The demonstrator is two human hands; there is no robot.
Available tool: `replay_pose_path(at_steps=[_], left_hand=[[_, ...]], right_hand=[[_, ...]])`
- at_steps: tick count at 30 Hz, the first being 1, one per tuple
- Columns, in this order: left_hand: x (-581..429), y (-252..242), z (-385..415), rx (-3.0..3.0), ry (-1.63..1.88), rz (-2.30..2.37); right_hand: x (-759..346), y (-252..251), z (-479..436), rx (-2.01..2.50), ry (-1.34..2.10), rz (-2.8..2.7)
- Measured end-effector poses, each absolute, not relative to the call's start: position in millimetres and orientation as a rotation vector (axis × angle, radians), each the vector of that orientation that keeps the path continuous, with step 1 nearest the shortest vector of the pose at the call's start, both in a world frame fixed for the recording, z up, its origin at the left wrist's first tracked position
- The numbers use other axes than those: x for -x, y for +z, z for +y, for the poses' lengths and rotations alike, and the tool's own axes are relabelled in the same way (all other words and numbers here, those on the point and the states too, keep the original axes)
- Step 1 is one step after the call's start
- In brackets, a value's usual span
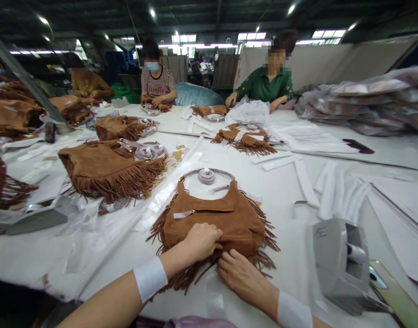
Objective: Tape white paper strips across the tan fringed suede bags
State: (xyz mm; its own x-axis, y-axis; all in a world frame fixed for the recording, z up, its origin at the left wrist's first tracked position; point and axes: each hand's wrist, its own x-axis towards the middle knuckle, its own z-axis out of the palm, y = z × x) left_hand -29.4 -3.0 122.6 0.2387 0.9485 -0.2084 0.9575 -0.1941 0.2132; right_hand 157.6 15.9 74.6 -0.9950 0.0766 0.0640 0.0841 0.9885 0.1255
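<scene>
A brown suede handbag point(209, 207) with fringe along its sides and bottom lies flat on the white table before me. Its zip pull is wrapped in white, and a coiled wrapped strap point(206, 176) lies inside the handle's loop. My left hand point(202, 241) rests on the bag's lower front, fingers curled over the bottom edge. Close beside it, my right hand point(241, 275) is closed at the same edge, where the fringe point(191, 273) hangs out. The fingertips of both hands are partly hidden against the suede.
At right stand a grey tape dispenser point(338, 264) and a phone point(396, 291); white paper strips point(306, 182) lie behind. More fringed bags point(109, 168) lie at left beside another dispenser point(34, 216). Wrapped bags point(369, 100) are piled far right. Several co-workers sit across the table point(284, 246).
</scene>
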Motion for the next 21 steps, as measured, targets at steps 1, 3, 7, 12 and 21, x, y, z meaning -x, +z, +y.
replay_pose_path(at_steps=[1, 3, 7, 12, 21], left_hand=[[26.3, 119.2, -4.8, -2.219, -0.049, 1.763], [20.4, 110.0, -9.7, -2.221, -0.053, 1.757], [13.4, 94.5, -21.7, -2.3, -0.022, 1.721], [16.1, 89.8, -31.5, -2.369, -0.03, 1.711], [30.0, 96.4, -23.0, -2.427, -0.017, 1.638]], right_hand=[[-166.5, 70.8, 17.3, 0.15, -0.212, -3.077], [-187.7, 61.4, 18.3, 0.239, -0.203, -3.059], [-232.1, 43.2, 14.4, 0.376, -0.029, -3.005], [-292.0, 31.3, 17.1, 0.712, 0.063, -2.982], [-272.4, 82.5, 39.8, 0.767, 0.265, -2.661]])
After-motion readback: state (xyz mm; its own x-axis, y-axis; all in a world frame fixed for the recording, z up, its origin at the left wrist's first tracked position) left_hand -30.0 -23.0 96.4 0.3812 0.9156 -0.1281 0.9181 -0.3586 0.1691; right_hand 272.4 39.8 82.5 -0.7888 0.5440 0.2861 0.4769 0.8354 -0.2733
